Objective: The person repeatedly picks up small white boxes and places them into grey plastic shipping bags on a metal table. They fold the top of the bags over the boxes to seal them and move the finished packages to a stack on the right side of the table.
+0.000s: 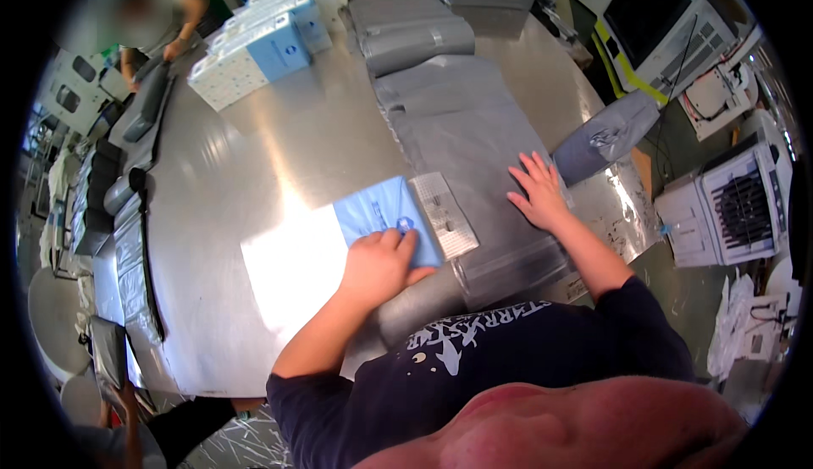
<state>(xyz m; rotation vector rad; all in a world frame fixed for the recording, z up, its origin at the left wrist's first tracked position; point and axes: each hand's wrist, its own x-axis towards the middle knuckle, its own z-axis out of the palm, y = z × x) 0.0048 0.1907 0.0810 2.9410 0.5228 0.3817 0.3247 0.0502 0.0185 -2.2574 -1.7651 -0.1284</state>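
Note:
A blue-and-white packet (374, 208) lies on the metal table in front of me, its white end washed out by glare. My left hand (377, 267) rests on the blue end with curled fingers, the thumb pointing right. Just right of the packet is a small pale patterned patch (444, 213) on the edge of the grey plastic. That long strip of grey plastic bags (461, 122) runs away from me across the table. My right hand (540, 191) lies flat on it with fingers spread.
Blue-and-white packs (254, 54) stand in a row at the far left. Grey rolled bundles (605, 138) lie at the right edge, with more grey bags (131, 257) along the left rim. Other people work around the table. Machines (669, 28) stand at the right.

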